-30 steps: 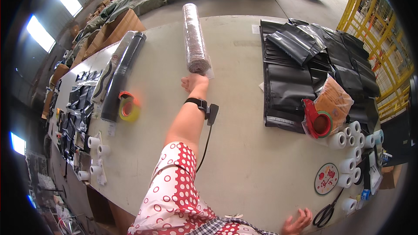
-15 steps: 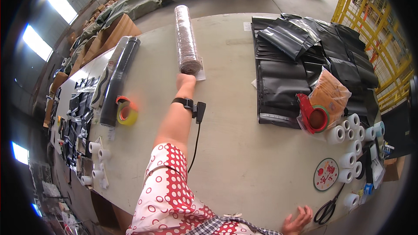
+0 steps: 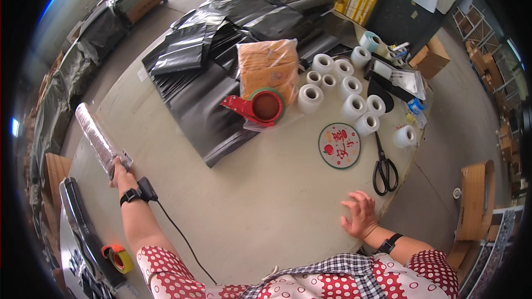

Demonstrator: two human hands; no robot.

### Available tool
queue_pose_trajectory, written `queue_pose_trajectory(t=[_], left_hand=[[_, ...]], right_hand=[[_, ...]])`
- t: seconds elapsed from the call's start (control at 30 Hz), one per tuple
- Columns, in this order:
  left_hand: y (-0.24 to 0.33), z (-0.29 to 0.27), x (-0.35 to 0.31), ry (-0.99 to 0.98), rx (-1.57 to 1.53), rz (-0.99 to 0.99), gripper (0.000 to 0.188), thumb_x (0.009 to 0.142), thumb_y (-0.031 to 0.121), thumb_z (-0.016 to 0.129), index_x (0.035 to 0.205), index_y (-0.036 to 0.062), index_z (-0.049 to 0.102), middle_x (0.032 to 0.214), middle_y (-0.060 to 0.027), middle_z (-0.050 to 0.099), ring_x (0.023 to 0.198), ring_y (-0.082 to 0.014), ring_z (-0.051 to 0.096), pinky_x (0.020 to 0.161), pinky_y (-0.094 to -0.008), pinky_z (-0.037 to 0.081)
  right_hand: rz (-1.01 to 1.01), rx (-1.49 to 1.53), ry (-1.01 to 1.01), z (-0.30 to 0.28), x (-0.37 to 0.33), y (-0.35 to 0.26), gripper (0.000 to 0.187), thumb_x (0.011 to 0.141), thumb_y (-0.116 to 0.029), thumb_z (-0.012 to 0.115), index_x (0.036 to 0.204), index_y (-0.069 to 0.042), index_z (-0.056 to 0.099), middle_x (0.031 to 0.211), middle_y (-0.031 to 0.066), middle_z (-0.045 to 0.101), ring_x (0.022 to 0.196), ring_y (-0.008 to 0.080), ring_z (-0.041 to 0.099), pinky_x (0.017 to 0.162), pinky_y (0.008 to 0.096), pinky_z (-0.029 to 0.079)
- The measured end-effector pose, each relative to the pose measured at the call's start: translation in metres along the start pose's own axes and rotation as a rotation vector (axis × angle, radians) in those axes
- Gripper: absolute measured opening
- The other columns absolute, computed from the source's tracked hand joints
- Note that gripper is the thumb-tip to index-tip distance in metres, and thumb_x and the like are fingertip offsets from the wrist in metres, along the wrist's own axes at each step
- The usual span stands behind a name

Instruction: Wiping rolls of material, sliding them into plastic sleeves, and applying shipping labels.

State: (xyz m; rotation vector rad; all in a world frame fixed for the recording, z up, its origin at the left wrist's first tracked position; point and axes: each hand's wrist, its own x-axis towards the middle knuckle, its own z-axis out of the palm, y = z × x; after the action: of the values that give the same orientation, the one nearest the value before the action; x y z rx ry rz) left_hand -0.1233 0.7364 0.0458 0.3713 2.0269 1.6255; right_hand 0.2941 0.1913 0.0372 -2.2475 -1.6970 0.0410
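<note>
My left hand (image 3: 122,174) is closed round the near end of a long brown roll (image 3: 98,133) wrapped in clear plastic, perhaps a rolled mat. The roll lies on the table, pointing away from me, with a white label beside its near end. My right hand (image 3: 360,216) is just above or on the table near its front edge, fingers spread and bent, holding nothing. Closest to it are black-handled scissors (image 3: 384,173) and a round printed disc (image 3: 339,145) with a green rim.
Black plastic bags (image 3: 208,105) are spread in stacks at the back. On them lie an orange-brown packet (image 3: 269,66) and a red tape dispenser (image 3: 244,106). Several white rolls (image 3: 354,108) stand at right. Yellow tape (image 3: 118,258) and a black wrapped roll (image 3: 83,218) are at left.
The view has swung to the right, so the table's things appear farther left. My right hand has come up into fuller view. My left hand stays at the brown roll's near end.
</note>
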Motion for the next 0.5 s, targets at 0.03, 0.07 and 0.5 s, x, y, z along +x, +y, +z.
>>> queue_pose_trajectory(t=[0.03,0.07,0.5], left_hand=[[0.002,-0.012,0.017,0.004,-0.047,0.021,0.093,0.059,0.025,0.088,0.123,0.0037,0.023,0.117,-0.0186,0.048,0.091,-0.0295,0.059,0.061,-0.0393,0.055],[0.002,-0.018,0.014,-0.012,-0.011,0.005,0.093,0.06,0.025,0.088,0.123,0.0036,0.023,0.117,-0.0178,0.048,0.092,-0.0295,0.059,0.06,-0.0385,0.055],[-0.084,-0.341,-0.147,-0.253,0.133,0.03,0.08,0.068,0.024,0.08,0.128,0.0141,0.029,0.119,-0.0085,0.049,0.096,-0.0269,0.058,0.061,-0.0356,0.054]], right_hand=[[-0.003,0.011,-0.006,-0.004,0.0,-0.003,0.045,0.068,-0.028,0.064,0.109,-0.017,0.052,0.119,0.0092,0.043,0.115,0.0303,0.041,0.091,0.0434,0.033],[0.02,0.005,0.001,-0.005,-0.002,-0.004,0.045,0.068,-0.028,0.064,0.109,-0.017,0.052,0.119,0.0092,0.043,0.115,0.0303,0.041,0.091,0.0434,0.033],[-0.013,0.095,0.14,0.012,-0.006,0.0,0.046,0.07,-0.026,0.065,0.111,-0.014,0.049,0.119,0.011,0.04,0.117,0.03,0.037,0.092,0.045,0.033]])
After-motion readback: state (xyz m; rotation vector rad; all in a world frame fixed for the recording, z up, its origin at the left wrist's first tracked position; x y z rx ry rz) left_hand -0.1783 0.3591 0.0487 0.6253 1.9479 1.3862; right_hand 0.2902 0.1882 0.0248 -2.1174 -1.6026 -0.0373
